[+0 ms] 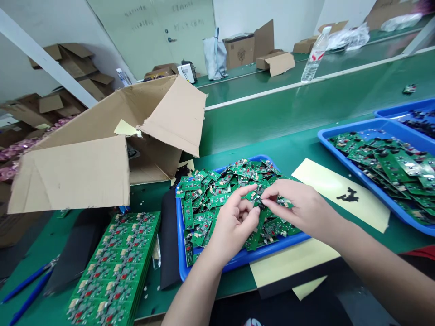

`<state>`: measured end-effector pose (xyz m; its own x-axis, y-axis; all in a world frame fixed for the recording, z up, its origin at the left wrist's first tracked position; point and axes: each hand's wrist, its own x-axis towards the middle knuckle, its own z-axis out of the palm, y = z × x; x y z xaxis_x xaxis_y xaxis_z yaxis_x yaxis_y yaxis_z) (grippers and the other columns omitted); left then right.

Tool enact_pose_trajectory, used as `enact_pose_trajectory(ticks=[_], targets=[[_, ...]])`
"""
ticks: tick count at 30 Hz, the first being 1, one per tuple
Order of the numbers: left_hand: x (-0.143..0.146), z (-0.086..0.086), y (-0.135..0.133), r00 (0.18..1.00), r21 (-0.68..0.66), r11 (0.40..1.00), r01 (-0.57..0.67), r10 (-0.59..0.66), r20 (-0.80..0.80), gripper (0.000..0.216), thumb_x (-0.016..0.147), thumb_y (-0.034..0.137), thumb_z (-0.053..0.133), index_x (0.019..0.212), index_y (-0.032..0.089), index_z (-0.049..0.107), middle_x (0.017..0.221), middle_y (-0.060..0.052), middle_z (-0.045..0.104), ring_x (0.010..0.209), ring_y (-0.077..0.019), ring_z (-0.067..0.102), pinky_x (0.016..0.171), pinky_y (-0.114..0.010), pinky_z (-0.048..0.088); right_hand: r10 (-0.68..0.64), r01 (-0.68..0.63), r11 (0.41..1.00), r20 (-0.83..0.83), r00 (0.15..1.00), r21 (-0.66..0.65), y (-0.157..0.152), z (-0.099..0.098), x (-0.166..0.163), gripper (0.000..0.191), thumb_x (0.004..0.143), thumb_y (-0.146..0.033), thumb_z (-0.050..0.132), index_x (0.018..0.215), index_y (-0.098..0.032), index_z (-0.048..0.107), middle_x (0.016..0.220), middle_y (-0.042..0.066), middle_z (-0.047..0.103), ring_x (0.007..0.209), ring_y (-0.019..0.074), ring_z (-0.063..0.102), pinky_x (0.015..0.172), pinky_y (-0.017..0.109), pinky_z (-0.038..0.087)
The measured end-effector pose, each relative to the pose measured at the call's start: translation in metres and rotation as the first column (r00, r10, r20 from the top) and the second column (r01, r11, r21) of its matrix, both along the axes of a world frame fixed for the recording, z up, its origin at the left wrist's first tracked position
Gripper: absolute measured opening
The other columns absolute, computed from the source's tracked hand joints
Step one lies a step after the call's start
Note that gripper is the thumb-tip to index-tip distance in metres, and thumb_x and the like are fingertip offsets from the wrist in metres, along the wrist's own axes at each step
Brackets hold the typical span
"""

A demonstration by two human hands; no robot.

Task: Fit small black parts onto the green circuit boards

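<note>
Head view: left hand (233,224) grips a board (258,228) over a tray (272,250); right hand (302,206) pinches closed at its twelve-o'clock end; panels (113,267) lie at the tray's eight o'clock.

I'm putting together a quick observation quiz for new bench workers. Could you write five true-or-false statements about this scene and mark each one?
1. The left hand and the right hand are both over a blue tray. True.
2. That tray is full of bottle caps. False: it is heaped with green circuit boards.
3. Small black pieces lie on a sheet of yellow paper. True.
4. The water bottle lies inside the large cardboard box. False: it stands on the green shelf at the back.
5. The large cardboard box has its flaps open. True.
</note>
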<state>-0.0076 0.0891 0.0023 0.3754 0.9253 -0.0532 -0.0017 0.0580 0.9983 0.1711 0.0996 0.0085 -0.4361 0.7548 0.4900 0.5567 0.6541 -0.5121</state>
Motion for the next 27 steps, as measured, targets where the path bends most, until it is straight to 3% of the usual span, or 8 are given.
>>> enact_pose_trajectory(ticks=[4, 7, 9, 13, 16, 22, 25, 27], targets=[[-0.001, 0.001, -0.001, 1.0, -0.003, 1.0, -0.005, 0.005, 0.006, 0.04, 0.085, 0.023, 0.055, 0.125, 0.017, 0.05, 0.061, 0.008, 0.041, 0.052, -0.0076, 0.036, 0.05, -0.019, 0.031, -0.015, 0.018, 0.998, -0.058, 0.998, 0.053, 0.0, -0.006, -0.001, 0.014, 0.093, -0.017, 0.049, 0.103, -0.019, 0.057, 0.097, 0.008, 0.064, 0.088, 0.0191, 0.064, 0.077, 0.033, 0.052], [0.0, -0.001, -0.003, 0.999, 0.024, 0.999, 0.029, -0.028, -0.021, 0.043, 0.086, 0.024, 0.054, 0.128, 0.017, 0.048, 0.062, 0.008, 0.041, 0.051, -0.0072, 0.036, 0.05, -0.019, 0.03, -0.081, 0.085, 0.996, -0.101, 0.992, 0.031, 0.0, -0.008, 0.001, 0.052, 0.092, -0.026, 0.054, 0.14, -0.023, 0.038, 0.126, 0.014, 0.053, 0.102, 0.0223, 0.063, 0.089, 0.042, 0.052], [0.001, -0.003, -0.004, 0.998, 0.066, 0.997, 0.032, -0.028, -0.056, 0.044, 0.087, 0.024, 0.054, 0.13, 0.018, 0.047, 0.063, 0.007, 0.042, 0.051, -0.0069, 0.035, 0.051, -0.02, 0.03, -0.131, 0.126, 0.991, -0.182, 0.974, -0.042, -0.001, -0.009, 0.003, 0.065, 0.09, -0.033, 0.058, 0.147, -0.026, 0.028, 0.134, 0.014, 0.048, 0.107, 0.024, 0.062, 0.094, 0.045, 0.051], [0.001, -0.012, -0.004, 0.979, 0.249, 0.961, -0.117, 0.154, -0.134, 0.053, 0.086, 0.023, 0.054, 0.136, 0.02, 0.039, 0.068, 0.006, 0.049, 0.055, -0.0084, 0.043, 0.055, -0.021, 0.037, -0.29, 0.145, 0.93, -0.432, 0.854, -0.337, -0.007, -0.017, 0.002, 0.037, 0.089, -0.04, 0.059, 0.12, -0.021, 0.055, 0.107, 0.011, 0.065, 0.091, 0.0211, 0.068, 0.08, 0.037, 0.058], [0.0, -0.017, -0.003, 0.954, 0.389, 0.909, -0.149, 0.235, -0.184, 0.06, 0.085, 0.02, 0.054, 0.14, 0.021, 0.031, 0.072, 0.005, 0.055, 0.059, -0.0098, 0.05, 0.061, -0.023, 0.044, -0.285, -0.024, 0.843, -0.484, 0.827, -0.537, -0.015, -0.027, -0.007, 0.026, 0.085, -0.041, 0.062, 0.099, -0.019, 0.062, 0.086, 0.008, 0.07, 0.08, 0.0199, 0.07, 0.07, 0.032, 0.061], [0.0, -0.018, 0.0, 0.915, 0.456, 0.875, -0.165, 0.308, -0.26, 0.038, 0.085, 0.024, 0.057, 0.123, 0.021, 0.052, 0.081, 0.0, 0.061, 0.06, -0.0102, 0.054, 0.057, -0.022, 0.046, -0.241, -0.158, 0.802, -0.553, 0.798, -0.577, -0.026, -0.035, -0.023, 0.031, 0.083, -0.034, 0.062, 0.11, -0.019, 0.067, 0.099, 0.01, 0.074, 0.089, 0.0236, 0.072, 0.078, 0.037, 0.062], [0.0, -0.016, 0.0, 0.919, 0.404, 0.895, -0.187, 0.305, -0.25, 0.029, 0.083, 0.027, 0.061, 0.111, 0.019, 0.06, 0.08, -0.001, 0.062, 0.057, -0.0092, 0.05, 0.052, -0.021, 0.043, -0.275, -0.141, 0.801, -0.568, 0.776, -0.582, -0.025, -0.036, -0.025, 0.027, 0.084, -0.035, 0.062, 0.105, -0.02, 0.07, 0.099, 0.009, 0.074, 0.088, 0.0223, 0.072, 0.079, 0.036, 0.061], [0.001, -0.014, 0.0, 0.935, 0.323, 0.923, -0.209, 0.285, -0.21, 0.037, 0.081, 0.029, 0.066, 0.116, 0.019, 0.06, 0.08, -0.001, 0.06, 0.054, -0.0075, 0.045, 0.05, -0.02, 0.041, -0.288, -0.138, 0.802, -0.579, 0.763, -0.581, -0.024, -0.039, -0.026, 0.025, 0.085, -0.036, 0.061, 0.103, -0.02, 0.07, 0.097, 0.009, 0.074, 0.087, 0.0216, 0.071, 0.079, 0.036, 0.061]])
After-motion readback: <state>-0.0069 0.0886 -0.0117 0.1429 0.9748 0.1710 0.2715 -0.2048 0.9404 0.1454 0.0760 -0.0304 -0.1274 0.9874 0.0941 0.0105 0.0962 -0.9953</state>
